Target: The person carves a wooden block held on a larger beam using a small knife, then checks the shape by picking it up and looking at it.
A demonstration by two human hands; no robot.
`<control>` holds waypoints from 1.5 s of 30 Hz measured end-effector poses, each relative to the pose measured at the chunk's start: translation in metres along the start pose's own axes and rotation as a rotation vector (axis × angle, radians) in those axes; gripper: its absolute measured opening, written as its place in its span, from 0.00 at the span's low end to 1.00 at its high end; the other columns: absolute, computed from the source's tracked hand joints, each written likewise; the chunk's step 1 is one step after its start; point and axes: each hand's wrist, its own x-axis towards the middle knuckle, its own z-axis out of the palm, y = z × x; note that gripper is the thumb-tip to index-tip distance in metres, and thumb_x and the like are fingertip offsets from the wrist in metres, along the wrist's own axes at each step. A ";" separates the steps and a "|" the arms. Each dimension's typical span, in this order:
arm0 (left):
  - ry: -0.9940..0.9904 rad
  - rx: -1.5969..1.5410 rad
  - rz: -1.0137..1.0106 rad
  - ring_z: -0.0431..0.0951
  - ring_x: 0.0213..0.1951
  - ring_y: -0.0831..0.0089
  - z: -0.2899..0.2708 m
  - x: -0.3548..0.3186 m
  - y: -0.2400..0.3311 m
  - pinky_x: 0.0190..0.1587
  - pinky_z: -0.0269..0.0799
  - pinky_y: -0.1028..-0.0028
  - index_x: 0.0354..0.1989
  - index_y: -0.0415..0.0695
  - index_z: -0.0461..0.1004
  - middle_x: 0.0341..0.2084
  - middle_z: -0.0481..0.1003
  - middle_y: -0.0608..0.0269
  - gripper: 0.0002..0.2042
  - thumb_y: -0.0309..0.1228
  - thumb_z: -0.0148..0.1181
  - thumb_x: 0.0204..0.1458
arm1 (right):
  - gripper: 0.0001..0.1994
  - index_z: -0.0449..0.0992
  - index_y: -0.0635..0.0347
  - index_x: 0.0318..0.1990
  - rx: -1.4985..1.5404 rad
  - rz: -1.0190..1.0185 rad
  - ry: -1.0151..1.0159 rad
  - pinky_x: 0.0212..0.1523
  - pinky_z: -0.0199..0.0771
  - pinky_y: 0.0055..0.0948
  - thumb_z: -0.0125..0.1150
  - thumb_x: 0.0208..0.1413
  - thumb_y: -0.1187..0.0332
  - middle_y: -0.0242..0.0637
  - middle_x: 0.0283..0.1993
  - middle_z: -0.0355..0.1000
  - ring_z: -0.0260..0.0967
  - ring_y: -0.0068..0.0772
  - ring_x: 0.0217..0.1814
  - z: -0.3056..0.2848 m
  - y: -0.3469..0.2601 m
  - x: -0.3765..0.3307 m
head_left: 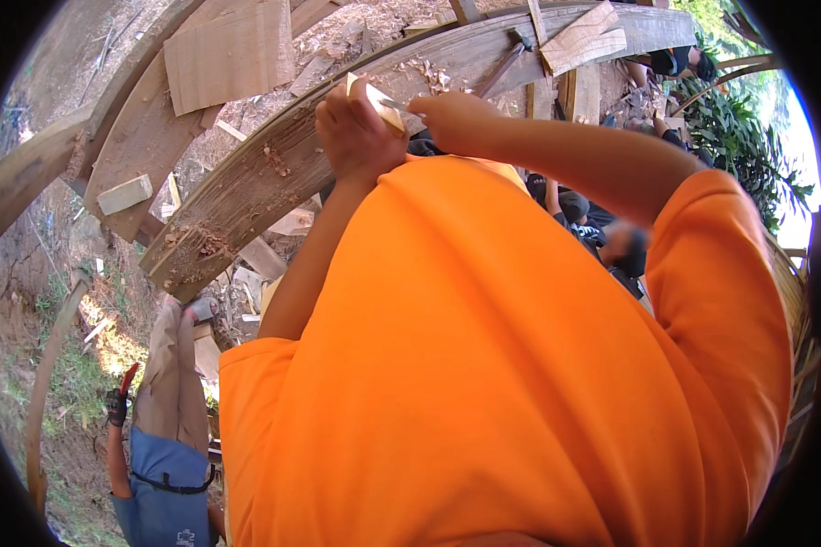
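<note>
My left hand [360, 137] is closed around a small pale piece of wood [367, 91], whose light face shows beyond the fingers. My right hand [456, 120] is wrapped around the handle of a carving knife [394, 104]. Its narrow metal blade meets the wood, while the handle is hidden in my fist. Both hands are over a long curved wooden plank [274, 173] strewn with shavings.
Farther right on the plank lie a hammer-like tool [506, 64] and a split board [582, 41]. A wide board [228, 59] and a wood block [125, 194] lie left. A person in blue [169, 465] stands lower left; other people are on the right.
</note>
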 end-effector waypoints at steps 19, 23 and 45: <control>-0.060 0.024 0.046 0.68 0.56 0.45 -0.016 -0.015 -0.015 0.61 0.65 0.49 0.65 0.39 0.60 0.52 0.68 0.44 0.44 0.41 0.80 0.40 | 0.29 0.68 0.55 0.68 -0.011 0.173 -0.465 0.16 0.78 0.39 0.47 0.56 0.79 0.48 0.29 0.76 0.75 0.39 0.18 -0.055 -0.029 0.035; -0.117 0.062 -0.056 0.69 0.53 0.45 -0.021 -0.008 -0.001 0.58 0.66 0.50 0.64 0.39 0.60 0.50 0.67 0.45 0.44 0.39 0.79 0.38 | 0.30 0.68 0.58 0.65 0.190 0.209 -0.486 0.15 0.74 0.39 0.46 0.52 0.81 0.48 0.27 0.75 0.74 0.38 0.18 -0.047 -0.012 0.048; -0.047 0.036 0.015 0.67 0.53 0.47 -0.013 -0.010 -0.004 0.56 0.65 0.50 0.64 0.40 0.58 0.50 0.65 0.48 0.43 0.39 0.76 0.39 | 0.18 0.74 0.49 0.62 0.167 0.080 0.037 0.47 0.77 0.54 0.55 0.65 0.66 0.56 0.42 0.80 0.79 0.62 0.45 0.018 -0.009 -0.015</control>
